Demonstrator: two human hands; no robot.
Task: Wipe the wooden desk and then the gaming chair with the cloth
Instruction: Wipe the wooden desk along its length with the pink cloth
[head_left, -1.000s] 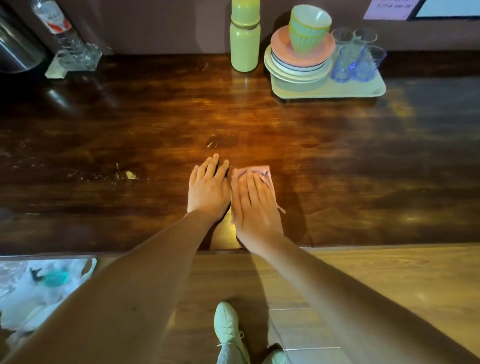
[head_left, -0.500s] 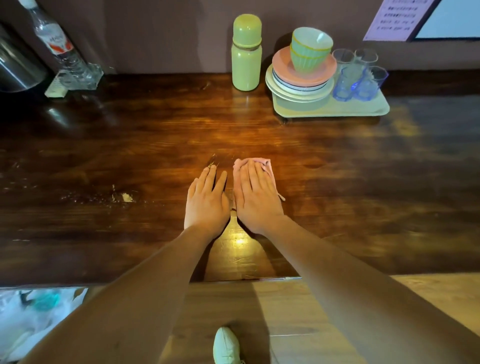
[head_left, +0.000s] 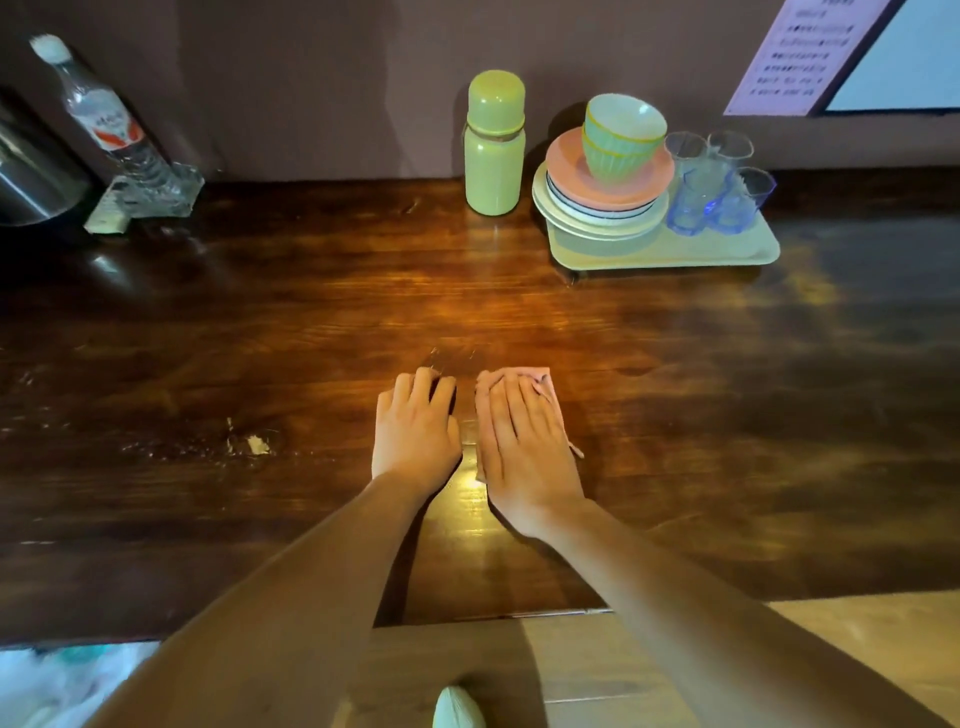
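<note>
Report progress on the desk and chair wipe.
Done: nothing clearly finished; pale flecks lie on the wooden desk left of the hands. In hand: the right hand presses the pink cloth flat on it, left hand resting beside it. Left: remaining desk, then the gaming chair, not in view.

The right hand (head_left: 524, 441) lies on a folded pink cloth (head_left: 519, 375) on the dark wooden table (head_left: 727, 415), the left hand (head_left: 415, 436) just beside it. Beyond the hands stands a green flask (head_left: 494, 150) (a dish-laden cream tray (head_left: 675, 254) to its right).
</note>
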